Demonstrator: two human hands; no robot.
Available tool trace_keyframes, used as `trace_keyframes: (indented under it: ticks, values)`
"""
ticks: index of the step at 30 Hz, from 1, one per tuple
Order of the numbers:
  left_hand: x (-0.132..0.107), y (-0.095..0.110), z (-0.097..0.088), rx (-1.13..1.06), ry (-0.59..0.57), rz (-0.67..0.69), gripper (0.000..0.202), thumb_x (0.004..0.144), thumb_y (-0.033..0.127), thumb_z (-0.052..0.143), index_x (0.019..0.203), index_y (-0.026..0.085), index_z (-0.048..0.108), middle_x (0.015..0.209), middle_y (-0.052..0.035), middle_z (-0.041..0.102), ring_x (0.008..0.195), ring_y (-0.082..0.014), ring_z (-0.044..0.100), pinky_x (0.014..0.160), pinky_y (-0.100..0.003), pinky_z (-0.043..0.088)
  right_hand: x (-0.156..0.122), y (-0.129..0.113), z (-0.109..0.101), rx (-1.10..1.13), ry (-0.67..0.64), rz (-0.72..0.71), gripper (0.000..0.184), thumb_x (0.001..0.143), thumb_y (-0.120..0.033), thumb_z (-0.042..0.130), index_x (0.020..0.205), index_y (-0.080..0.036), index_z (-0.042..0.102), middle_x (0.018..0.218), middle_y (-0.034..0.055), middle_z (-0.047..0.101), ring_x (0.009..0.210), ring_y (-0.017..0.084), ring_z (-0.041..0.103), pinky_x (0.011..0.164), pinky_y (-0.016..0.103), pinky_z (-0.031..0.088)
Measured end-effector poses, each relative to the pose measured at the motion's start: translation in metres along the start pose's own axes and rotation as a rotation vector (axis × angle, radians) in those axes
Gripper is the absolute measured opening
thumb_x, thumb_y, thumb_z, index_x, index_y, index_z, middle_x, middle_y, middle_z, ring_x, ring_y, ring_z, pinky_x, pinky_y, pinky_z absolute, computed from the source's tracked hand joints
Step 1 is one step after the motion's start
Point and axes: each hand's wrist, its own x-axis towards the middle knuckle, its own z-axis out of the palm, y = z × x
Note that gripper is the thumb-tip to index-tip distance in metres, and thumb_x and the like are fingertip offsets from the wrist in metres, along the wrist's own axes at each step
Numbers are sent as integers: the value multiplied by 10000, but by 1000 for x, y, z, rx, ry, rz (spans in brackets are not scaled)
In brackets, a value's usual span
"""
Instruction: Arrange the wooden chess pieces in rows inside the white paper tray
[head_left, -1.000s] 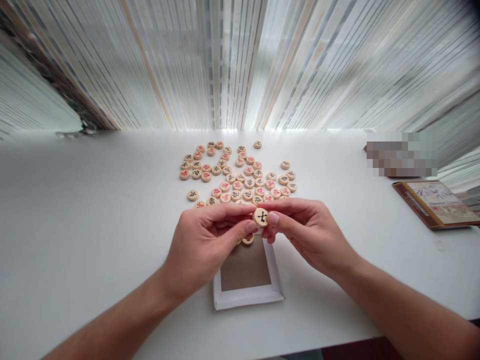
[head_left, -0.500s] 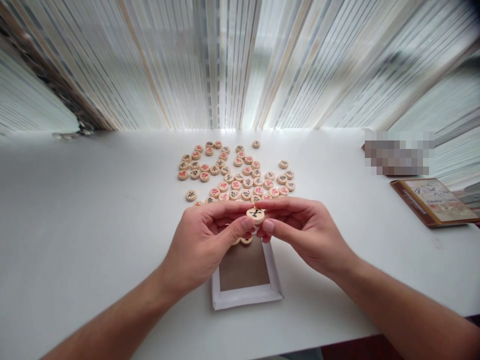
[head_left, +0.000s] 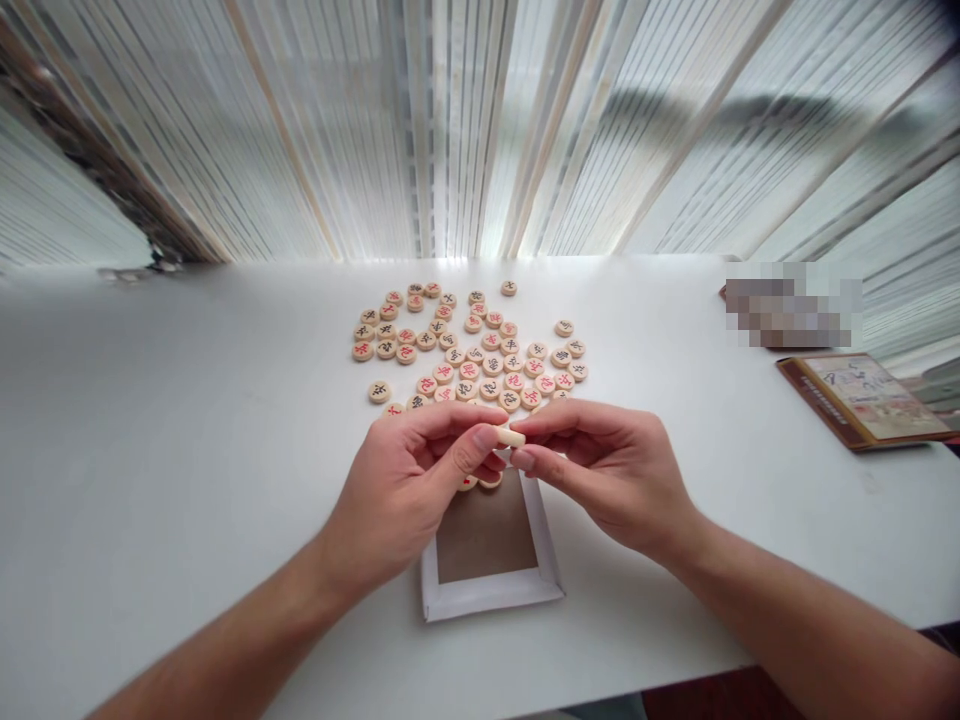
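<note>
White table (head_left: 187, 450) spreads wide, with a scatter of pieces (head_left: 469, 350) beyond the hands and a book (head_left: 862, 400) off to the right. Near the front edge sits an open box (head_left: 487, 600). Over its far end the left hand (head_left: 405, 490) and right hand (head_left: 607, 470) meet, fingertips of both pinching one disc (head_left: 511, 437), edge-on, clear of the table.

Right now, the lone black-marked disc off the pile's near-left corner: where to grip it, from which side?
Pinch the lone disc by its rim, straight down from above: it lies flat and thin on the table. Fingertips likely best at its near-left and far-right edges, which are free; another disc sits close at its near-right. The left hand and right hand pinch a held disc.
</note>
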Motion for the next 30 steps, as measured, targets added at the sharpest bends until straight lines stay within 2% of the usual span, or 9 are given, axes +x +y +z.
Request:
trace_keyframes:
  ticks: [3,6,9,12,17,24,30]
  values:
    - [1,-1,0,2,-14,4,177,982,332,787,1050,175,835,868,-26,836,756,-130,779,716,-194,669,1,0,-1,-177,28,-136,170,875,-133,872,1005,-242,863,900,37,824,802,163,735,702,274,607]
    - [1,-1,-1,12,-20,5,172,988,333,782,1056,183,833,870,-18,837,758,-121,779,711,-177,660,0,0,-1,-233,34,-177,161,884,-133,862,1009,-234,861,912,50,823,820,177,731,709,296,600]
    - [0,-2,-1,26,-18,2,159,986,325,786,1053,189,835,843,-11,830,739,-110,772,699,-163,649,0,-1,0,-118,49,-77,232,854,-108,884,1039,-245,862,917,35,838,806,169,767,717,274,634]
    - [-1,-2,0,13,-25,-6,158,983,304,790,1087,191,826,841,-16,834,746,-121,780,720,-189,663,0,-2,2,72,56,55,286,819,-119,922,1063,-258,866,890,14,849,749,147,785,699,237,661]
    - [-2,-2,2,-34,-49,10,224,945,201,816,1167,175,802,832,-21,834,776,-138,797,751,-213,676,4,-3,1,234,38,196,213,826,-190,936,1025,-243,878,809,18,839,656,119,760,611,188,646]
    - [-1,1,3,-47,-64,41,250,885,150,868,1129,172,817,848,-27,848,778,-141,811,726,-183,662,6,-3,1,326,7,261,168,830,-196,939,977,-231,865,807,17,837,659,121,769,617,189,648]
    - [-2,-3,3,18,-92,100,228,940,175,823,1165,218,823,943,-19,860,845,-150,823,805,-218,678,6,-7,2,314,-1,290,177,799,-226,965,924,-192,844,771,18,818,652,120,754,623,200,646]
